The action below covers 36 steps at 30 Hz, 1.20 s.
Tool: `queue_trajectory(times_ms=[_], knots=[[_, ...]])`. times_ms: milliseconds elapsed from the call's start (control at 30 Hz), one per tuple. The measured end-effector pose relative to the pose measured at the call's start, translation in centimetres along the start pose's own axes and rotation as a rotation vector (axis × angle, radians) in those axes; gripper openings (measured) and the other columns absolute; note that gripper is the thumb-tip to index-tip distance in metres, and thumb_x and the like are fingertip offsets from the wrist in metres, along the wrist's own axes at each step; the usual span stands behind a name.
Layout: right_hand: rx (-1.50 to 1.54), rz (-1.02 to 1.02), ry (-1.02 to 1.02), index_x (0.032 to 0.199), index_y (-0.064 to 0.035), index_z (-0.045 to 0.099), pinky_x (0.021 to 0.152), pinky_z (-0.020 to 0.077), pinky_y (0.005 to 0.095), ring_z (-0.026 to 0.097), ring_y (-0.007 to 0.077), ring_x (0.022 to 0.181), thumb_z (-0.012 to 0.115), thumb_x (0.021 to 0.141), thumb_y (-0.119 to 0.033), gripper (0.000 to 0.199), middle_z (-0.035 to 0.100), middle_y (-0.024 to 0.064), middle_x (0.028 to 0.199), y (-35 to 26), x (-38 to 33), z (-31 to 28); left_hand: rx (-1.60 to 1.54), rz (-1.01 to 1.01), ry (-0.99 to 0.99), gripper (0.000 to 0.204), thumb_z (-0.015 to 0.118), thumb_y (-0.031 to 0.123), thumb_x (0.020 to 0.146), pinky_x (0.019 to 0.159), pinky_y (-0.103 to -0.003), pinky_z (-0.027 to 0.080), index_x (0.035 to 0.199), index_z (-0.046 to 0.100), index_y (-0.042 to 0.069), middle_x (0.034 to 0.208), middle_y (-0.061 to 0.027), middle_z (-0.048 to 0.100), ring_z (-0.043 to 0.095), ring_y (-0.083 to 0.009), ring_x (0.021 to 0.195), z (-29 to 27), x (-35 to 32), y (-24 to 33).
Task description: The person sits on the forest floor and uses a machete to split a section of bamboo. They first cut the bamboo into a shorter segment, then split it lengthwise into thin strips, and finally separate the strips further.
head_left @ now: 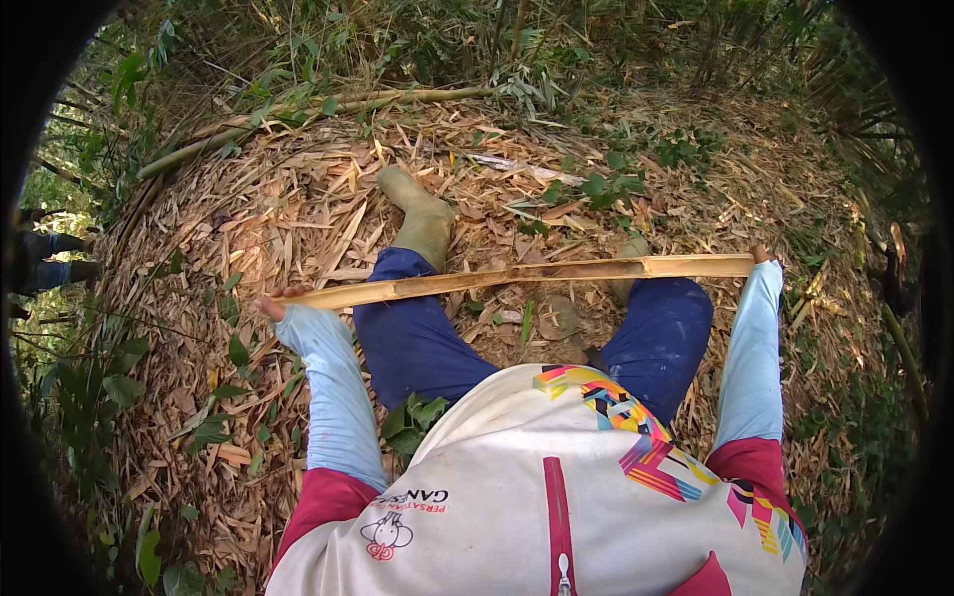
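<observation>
A long split strip of pale yellow bamboo (517, 274) spans mid-frame above the knees, the left hand (270, 305) and right hand (761, 255) each closed round an end. Seemingly mid-check or bending; next calls for steady, even grip pressure.

- We stand outdoors in a bamboo grove — no floor, only ground buried under dry bamboo leaves and husks (298, 214).
- We see a fallen bamboo culm (298, 109) lying across the litter at the far edge, with green undergrowth (417, 40) and thin stems closing in behind it.
- Leafy weeds (606, 184) push up through the litter — and we wear rubber boots (422, 214), fit for rough forest ground.
</observation>
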State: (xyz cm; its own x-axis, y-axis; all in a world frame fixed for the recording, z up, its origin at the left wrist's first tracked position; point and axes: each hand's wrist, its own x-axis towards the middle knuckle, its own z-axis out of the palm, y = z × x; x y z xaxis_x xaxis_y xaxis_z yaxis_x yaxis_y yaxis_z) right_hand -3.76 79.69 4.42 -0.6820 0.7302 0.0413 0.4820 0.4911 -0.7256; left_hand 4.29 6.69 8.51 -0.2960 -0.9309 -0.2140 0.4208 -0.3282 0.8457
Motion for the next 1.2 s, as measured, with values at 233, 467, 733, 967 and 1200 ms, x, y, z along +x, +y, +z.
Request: queue_trajectory(times_ms=[233,467,733,967,1200], knots=[[0.094,-0.017,0.084,0.080,-0.0038,0.060,0.073,0.0407,0.0335,0.051,0.0196,0.077,0.076,0.072,-0.030,0.032,0.057,0.0066,0.080,0.2,-0.2,-1.0,-0.031,-0.032,-0.129,0.050,0.056,0.060,0.093,0.076,-0.033,0.047,0.092,0.044,0.011,0.077,-0.0016,0.047,0.050,-0.0162,0.073,-1.6,0.6,0.1],[0.378,-0.233,0.246,0.079,-0.0058,0.055,0.071,0.0370,0.0338,0.044,0.0182,0.073,0.077,0.071,-0.028,0.032,0.050,0.0033,0.079,-3.0,-0.8,-1.5,-0.039,-0.068,-0.202,0.057,0.057,0.066,0.089,0.080,-0.035,0.045,0.093,0.045,0.011,0.078,-0.0026,0.049,0.051,-0.0183,0.077,-1.7,1.1,-0.5],[0.668,-0.054,0.158,0.091,-0.0064,0.059,0.049,0.0377,0.0323,0.046,0.0179,0.060,0.076,0.074,-0.033,0.036,0.050,0.0070,0.079,-7.5,-3.0,-1.8,-0.028,-0.064,-0.283,0.061,0.060,0.068,0.086,0.084,-0.035,0.044,0.094,0.045,0.009,0.080,-0.0042,0.050,0.052,-0.0187,0.081,-1.0,-0.5,0.1],[0.824,0.257,0.102,0.098,-0.0074,0.058,0.041,0.0393,0.0325,0.046,0.0203,0.050,0.074,0.075,-0.038,0.042,0.053,0.0106,0.077,-11.1,-6.2,-1.7,-0.047,-0.036,-0.300,0.071,0.064,0.072,0.079,0.073,-0.040,0.049,0.097,0.049,0.006,0.077,-0.0058,0.052,0.054,-0.0228,0.073,-3.1,3.5,-2.1],[0.895,0.302,-0.003,0.106,-0.0096,0.053,0.043,0.0413,0.0327,0.050,0.0213,0.056,0.071,0.079,-0.039,0.044,0.054,0.0117,0.085,-10.0,-5.8,-1.6,-0.061,-0.054,-0.369,0.067,0.068,0.068,0.079,0.075,-0.039,0.048,0.098,0.050,0.006,0.079,-0.0066,0.054,0.053,-0.0222,0.073,-1.8,1.8,-1.9]])
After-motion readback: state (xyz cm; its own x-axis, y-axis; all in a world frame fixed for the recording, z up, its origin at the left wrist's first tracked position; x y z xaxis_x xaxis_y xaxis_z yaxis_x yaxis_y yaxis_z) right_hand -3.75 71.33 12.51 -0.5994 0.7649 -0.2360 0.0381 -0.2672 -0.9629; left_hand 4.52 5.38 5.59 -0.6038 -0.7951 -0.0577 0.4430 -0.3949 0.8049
